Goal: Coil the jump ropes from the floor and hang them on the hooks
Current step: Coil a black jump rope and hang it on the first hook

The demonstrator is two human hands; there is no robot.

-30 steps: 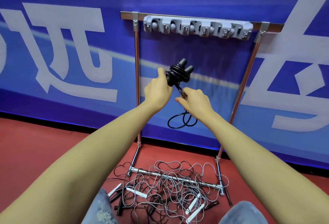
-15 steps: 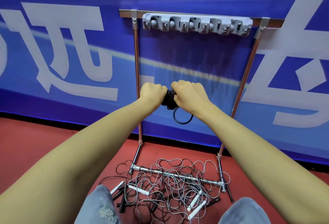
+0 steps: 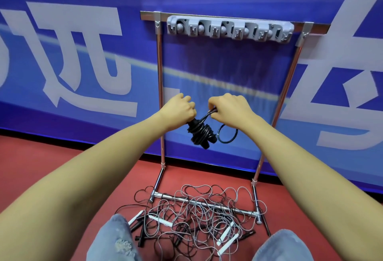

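Both hands (image 3: 207, 109) grip the black jump rope (image 3: 201, 134) hanging between them.

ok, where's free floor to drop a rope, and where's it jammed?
Free: red floor left of the rack's left post, and right of the right post along the banner. Crowded: rope tangle over the rack's base bar, between the knees.

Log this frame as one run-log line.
step: coiling | left hand: grips black jump rope handles | right hand: pinches cord | hook rack: bare | floor ropes: tangled
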